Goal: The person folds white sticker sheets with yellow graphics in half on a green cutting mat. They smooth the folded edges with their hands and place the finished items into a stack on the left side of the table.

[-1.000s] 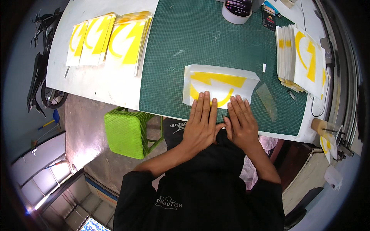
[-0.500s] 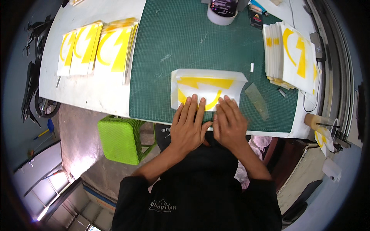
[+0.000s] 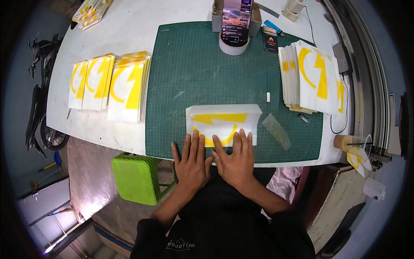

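Note:
A white, slightly see-through sheet (image 3: pixel 222 131) with a yellow bolt and arc lies sideways on the green cutting mat (image 3: pixel 194 77), near the table's front edge. Its far strip and right corner lift a little. My left hand (image 3: pixel 192 163) lies flat at the sheet's near left corner, fingers spread, some on the sheet and the outermost on the mat. Fingers apart, my right hand (image 3: pixel 236 160) presses on the near middle and right of the sheet. Neither hand grips anything. A translucent strip (image 3: pixel 277 131) rests on the mat just right of the sheet.
Stacks of similar yellow-printed sheets stand left (image 3: pixel 127 88) and right (image 3: pixel 317 77). A phone (image 3: pixel 236 21) leans in a white round holder (image 3: pixel 234 48) at the back. Nearby are a small dark box (image 3: pixel 271 39) and a white piece (image 3: pixel 268 97). A green stool (image 3: pixel 134 179) stands below.
The view has tilted up, showing the phone and more of the far table. My left hand has shifted left along the sheet. My right hand has also moved left, its fingers now spread wider.

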A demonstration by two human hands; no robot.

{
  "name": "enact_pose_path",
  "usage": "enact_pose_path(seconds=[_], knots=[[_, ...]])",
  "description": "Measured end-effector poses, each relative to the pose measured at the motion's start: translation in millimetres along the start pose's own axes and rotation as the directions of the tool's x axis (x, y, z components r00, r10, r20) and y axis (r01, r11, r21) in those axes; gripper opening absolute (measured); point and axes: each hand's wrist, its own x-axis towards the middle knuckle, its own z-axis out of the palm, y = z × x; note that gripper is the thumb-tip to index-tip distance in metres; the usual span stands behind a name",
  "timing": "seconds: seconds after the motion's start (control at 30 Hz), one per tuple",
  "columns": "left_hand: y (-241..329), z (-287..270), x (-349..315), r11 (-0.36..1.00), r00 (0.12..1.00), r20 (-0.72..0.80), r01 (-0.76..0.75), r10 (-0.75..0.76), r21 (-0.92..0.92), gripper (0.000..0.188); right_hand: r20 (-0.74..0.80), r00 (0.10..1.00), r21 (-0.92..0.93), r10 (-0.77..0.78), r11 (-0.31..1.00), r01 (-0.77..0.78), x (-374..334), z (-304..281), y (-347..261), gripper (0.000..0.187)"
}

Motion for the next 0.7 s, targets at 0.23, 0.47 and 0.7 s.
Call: enact_pose_path(seconds=[0.23, 0.47, 0.7], knots=[[2, -3, -1, 0.996, 1.0, -0.009, -0.015, 0.016, 0.087, 0.067, -0.006, 0.992, -0.098, 0.128, 0.987, -0.128, -35, -19, 58, 0.052], [48, 1, 29, 0.978, 0.993, 0.043, -0.096, 0.106, -0.187, 0.077, -0.006, 0.992, -0.021, 0.124, 0.992, -0.124, -25, -26, 55, 0.051], [48, 8, 32, 0.967, 0.978, 0.066, -0.185, 0.199, -0.174, 0.086, -0.109, 0.978, 0.101, -0.18, 0.977, 0.191, 79, -50, 47, 0.036]])
